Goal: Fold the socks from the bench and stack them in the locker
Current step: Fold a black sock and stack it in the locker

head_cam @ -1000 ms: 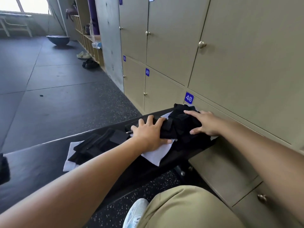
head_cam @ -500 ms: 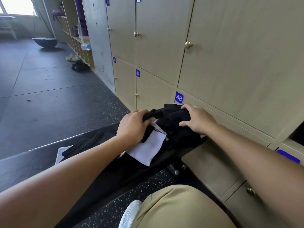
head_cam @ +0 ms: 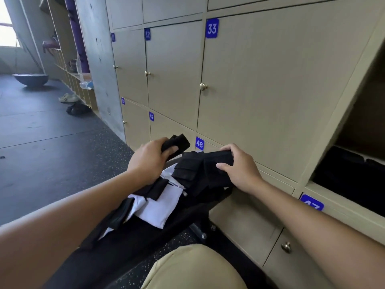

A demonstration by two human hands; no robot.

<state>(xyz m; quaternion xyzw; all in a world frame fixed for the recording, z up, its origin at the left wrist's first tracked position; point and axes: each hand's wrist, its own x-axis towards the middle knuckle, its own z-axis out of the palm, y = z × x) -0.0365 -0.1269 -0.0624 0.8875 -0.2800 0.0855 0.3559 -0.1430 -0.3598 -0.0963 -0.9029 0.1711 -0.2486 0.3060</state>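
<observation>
**Two hands lift folded black socks at the bench end, open locker to the right**

Two bare hands each grasp dark folded socks above the far end of a black bench (head_cam: 129, 245). The left hand (head_cam: 149, 158) curls around one folded black sock (head_cam: 176, 142), raised clear of the pile. The right hand (head_cam: 239, 166) pinches the top edge of a larger bundle of black socks (head_cam: 205, 170), thumb in front and fingers over the back; the bundle's lower part hangs toward the bench. More black socks and white socks (head_cam: 160, 205) lie loose along the bench's locker-side edge, some apparently overhanging it.

Risks, as a judgement: the right hand's bundle looks to be several pieces held only by its top edge, so a layer could slip out and unfold. Dragging it across the pile could pull the loose socks over the bench edge into the gap beside the lockers.

The open locker (head_cam: 354, 170) sits at the right, level with the hands, with dark items already inside on its floor. The path from bundle to opening runs along closed doors, with only a small door knob (head_cam: 203, 86) projecting, higher up. The person's knee (head_cam: 193, 268) sits below that path.
</observation>
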